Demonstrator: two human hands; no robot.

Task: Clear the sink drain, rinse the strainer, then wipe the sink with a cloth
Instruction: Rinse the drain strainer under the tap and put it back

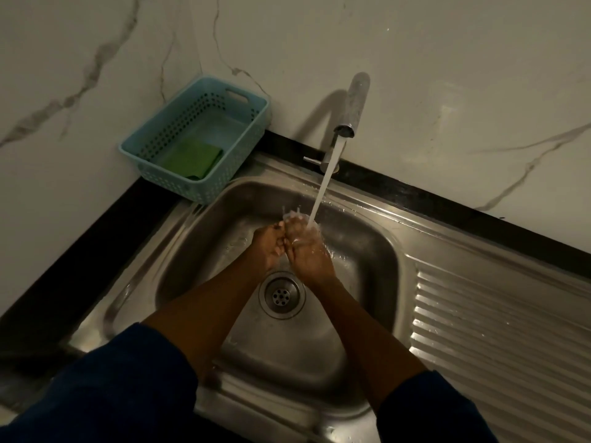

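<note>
Steel sink (pixel 367 251): both hands under tap stream (pixel 323 190), left hand (pixel 267 247) and right hand (pixel 308 251) cupped together; strainer between them not discernible. Green cloth (pixel 192 159) in basket (pixel 153 174), back-left corner, nearer left hand.

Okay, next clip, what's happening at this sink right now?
A person holds both hands together under the running faucet, the left hand against the right hand, with water splashing off them. Whether they hold anything small between them cannot be told. Below, the drain in the steel sink sits in place with its holes visible. A green cloth lies untouched in the blue basket at the sink's back left corner, so wiping has not begun.
</note>
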